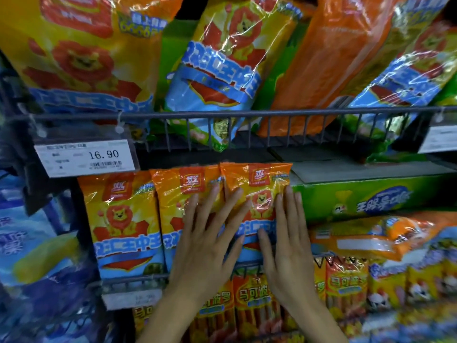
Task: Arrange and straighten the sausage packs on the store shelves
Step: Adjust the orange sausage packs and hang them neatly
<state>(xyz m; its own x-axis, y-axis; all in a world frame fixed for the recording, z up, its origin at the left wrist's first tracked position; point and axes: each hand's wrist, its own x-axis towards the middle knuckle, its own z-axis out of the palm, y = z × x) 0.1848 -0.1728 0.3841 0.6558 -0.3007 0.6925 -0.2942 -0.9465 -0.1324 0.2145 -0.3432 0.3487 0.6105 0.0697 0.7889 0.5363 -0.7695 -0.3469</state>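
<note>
Three orange-and-yellow sausage packs with a lion picture stand upright side by side on the middle shelf: the left pack [123, 224], the middle pack [178, 194] and the right pack [257, 184]. My left hand [207, 238] lies flat with spread, straight fingers across the middle pack and the seam to the right pack. My right hand [286, 243] presses flat on the right pack's front, fingers straight and pointing up. Neither hand grips anything.
A wire rail [222, 115] fronts the upper shelf, where larger lion packs [217, 65] lean askew. A price tag reading 16.90 [84, 157] hangs at left. A green carton [371, 196] sits right of the packs. Red sausage packs [249, 300] fill the shelf below.
</note>
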